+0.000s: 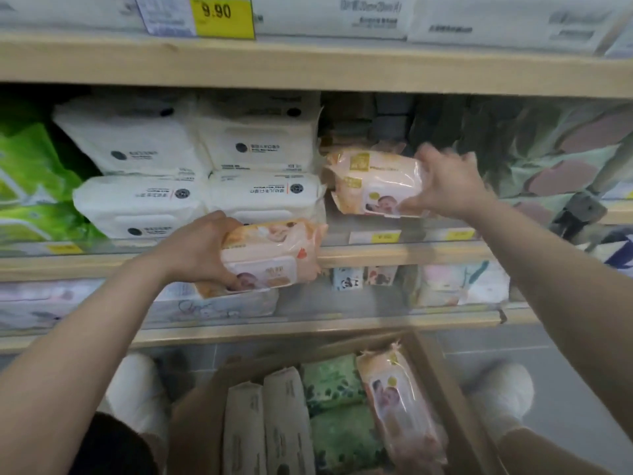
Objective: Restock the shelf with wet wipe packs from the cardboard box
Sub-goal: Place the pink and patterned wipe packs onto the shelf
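Head view: two peach packs are held at the shelf point(394, 255).
Right hand point(445, 186): spread fingers grasp the shelved pack point(373, 181), lying lengthwise leftward.
Left hand point(195, 252): the waiting pack point(270, 257) is clasped, lower left of the slot.
Cardboard box point(448, 389): more packs are kept below.

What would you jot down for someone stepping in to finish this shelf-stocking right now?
Left hand grips an orange wipe pack held in front of the shelf edge, not yet placed.
Right hand holds a second orange pack at the middle shelf, beside the white packs.
Cardboard box below holds one more orange pack, green packs and beige packs.
Left to do: seat both packs, then empty the box.
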`<action>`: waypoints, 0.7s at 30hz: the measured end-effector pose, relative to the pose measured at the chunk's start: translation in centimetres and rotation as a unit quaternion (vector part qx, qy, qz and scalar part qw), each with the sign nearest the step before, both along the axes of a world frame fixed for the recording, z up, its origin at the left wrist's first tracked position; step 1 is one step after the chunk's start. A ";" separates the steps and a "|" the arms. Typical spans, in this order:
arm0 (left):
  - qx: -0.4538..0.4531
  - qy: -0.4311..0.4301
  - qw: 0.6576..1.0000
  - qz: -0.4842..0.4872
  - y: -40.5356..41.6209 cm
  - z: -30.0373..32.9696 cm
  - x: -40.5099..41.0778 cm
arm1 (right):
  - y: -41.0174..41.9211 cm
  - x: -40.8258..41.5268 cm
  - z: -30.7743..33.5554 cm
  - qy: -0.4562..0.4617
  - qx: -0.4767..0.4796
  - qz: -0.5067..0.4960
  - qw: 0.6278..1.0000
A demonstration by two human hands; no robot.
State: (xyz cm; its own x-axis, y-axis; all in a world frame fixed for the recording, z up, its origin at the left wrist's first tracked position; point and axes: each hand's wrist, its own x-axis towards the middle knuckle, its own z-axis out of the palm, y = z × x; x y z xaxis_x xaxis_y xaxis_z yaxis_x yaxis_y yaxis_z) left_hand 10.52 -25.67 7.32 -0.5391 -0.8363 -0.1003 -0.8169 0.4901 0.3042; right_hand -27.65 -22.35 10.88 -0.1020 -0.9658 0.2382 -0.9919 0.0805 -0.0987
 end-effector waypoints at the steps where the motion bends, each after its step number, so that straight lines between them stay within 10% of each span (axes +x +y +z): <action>1: 0.005 0.006 1.000 0.001 -0.2 -0.2 0.1 | -1.6 0.0 -0.5 0.006 0.003 0.003 1.000; 21: -0.013 0.021 1.000 -0.012 -1.7 -0.7 -1.2 | -8.5 5.0 -8.3 0.060 0.034 -0.029 0.997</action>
State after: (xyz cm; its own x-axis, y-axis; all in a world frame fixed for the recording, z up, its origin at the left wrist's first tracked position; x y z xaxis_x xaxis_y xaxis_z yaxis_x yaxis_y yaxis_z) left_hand 9.28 -27.40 6.61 -0.5618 -0.8254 -0.0547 -0.7917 0.5173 0.3249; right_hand -22.67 -30.87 2.63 -0.1324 -0.9734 0.1872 -0.9897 0.1402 0.0289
